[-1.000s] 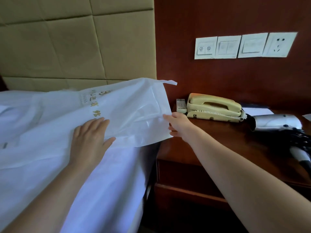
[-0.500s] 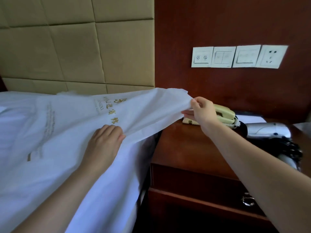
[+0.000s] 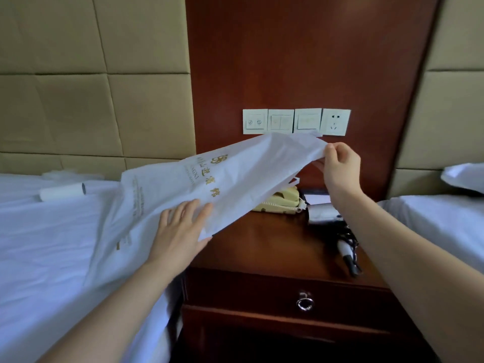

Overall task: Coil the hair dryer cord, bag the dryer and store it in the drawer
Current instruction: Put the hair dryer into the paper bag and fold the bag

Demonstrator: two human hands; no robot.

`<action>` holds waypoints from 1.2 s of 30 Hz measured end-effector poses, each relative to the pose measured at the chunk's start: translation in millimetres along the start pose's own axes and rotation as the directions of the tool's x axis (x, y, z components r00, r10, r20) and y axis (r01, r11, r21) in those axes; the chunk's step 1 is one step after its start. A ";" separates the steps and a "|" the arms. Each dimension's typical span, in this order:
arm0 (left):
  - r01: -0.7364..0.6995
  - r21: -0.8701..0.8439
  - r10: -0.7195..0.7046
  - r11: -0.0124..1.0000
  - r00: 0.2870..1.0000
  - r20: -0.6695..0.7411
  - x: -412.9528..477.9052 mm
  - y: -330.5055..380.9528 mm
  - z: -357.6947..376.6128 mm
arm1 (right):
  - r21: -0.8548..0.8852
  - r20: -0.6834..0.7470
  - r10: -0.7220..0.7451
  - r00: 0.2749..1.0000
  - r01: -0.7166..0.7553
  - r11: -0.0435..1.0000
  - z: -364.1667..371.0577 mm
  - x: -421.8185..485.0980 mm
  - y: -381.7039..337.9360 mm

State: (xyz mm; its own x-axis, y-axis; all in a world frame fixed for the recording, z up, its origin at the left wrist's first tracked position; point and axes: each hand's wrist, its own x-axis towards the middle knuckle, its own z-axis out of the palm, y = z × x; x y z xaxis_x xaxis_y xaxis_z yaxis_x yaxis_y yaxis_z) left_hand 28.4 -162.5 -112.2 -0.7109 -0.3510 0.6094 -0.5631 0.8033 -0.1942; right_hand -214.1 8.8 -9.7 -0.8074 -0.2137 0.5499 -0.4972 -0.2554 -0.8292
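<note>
A large white bag [image 3: 243,176] with gold lettering stretches from the bed up over the nightstand. My right hand [image 3: 339,166] pinches its upper right corner and holds it lifted in front of the wall switches. My left hand [image 3: 180,229] lies flat with straight fingers on the bag's lower edge. The silver hair dryer [image 3: 322,213] lies on the nightstand top [image 3: 264,244] behind my right forearm, its black cord [image 3: 348,239] coiled round the handle. The drawer [image 3: 262,297] below is closed, with a ring pull [image 3: 304,303].
A beige telephone [image 3: 281,203] sits at the back of the nightstand, partly under the bag. White beds flank the stand, left [image 3: 52,244] and right [image 3: 445,218]. A rolled white item [image 3: 62,193] lies on the left bed. Switches and a socket [image 3: 296,121] line the wall.
My right hand has raised the bag's corner higher and further right, over the telephone. My left hand has slid right along the bag and flattened. The view has pulled back.
</note>
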 end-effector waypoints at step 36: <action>0.329 -0.378 -0.174 -0.865 0.511 0.842 -8.8 99.4 -12.0 | 0.327 0.317 0.643 0.698 -0.716 0.616 -100.7 -106.5 -0.9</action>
State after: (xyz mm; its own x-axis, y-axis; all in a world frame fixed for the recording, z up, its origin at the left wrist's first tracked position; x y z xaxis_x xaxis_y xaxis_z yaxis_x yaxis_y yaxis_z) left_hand -16.4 -73.8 -127.6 -0.6202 -0.7240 -0.3019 0.4125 -0.6284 0.6596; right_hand -159.7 126.7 -77.6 -0.7819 -0.6122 -0.1175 0.3758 -0.3127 -0.8724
